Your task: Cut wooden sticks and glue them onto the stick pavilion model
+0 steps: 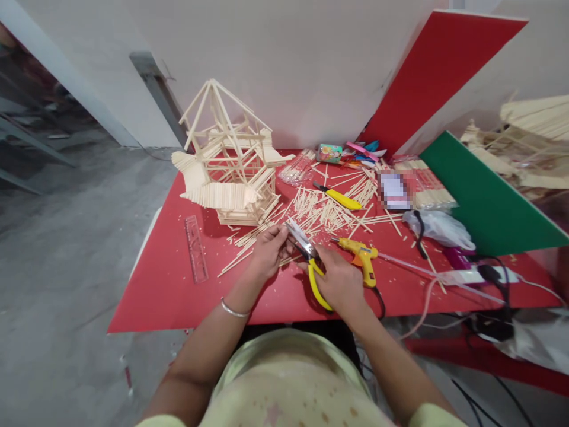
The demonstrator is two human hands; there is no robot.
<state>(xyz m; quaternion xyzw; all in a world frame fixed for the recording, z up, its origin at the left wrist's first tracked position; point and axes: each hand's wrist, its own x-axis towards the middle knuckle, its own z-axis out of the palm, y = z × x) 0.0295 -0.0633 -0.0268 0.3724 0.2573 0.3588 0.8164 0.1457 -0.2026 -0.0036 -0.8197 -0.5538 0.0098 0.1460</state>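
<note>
My right hand (pixel 340 281) is closed around the yellow handles of a pair of scissors (pixel 303 238), whose metal blades point up and left. At the blade tips, my left hand (pixel 269 252) is pinched shut; whatever small piece its fingers hold cannot be made out. Just beyond both hands lies a loose pile of thin wooden sticks (pixel 322 213). A model building of wooden sticks (pixel 226 184) stands at the back left, with an open-framed peaked top and ribbed lower roofs. Right of my right hand rests a yellow glue gun (pixel 362 258).
On the red tabletop (pixel 164 302) lie a clear ruler (pixel 195 249), a yellow utility knife (pixel 342 197) and packed stick bundles (pixel 429 184). A plastic bag (pixel 440 228), a power strip (pixel 471 274) and cables crowd the right. A green board (pixel 484 201) leans there.
</note>
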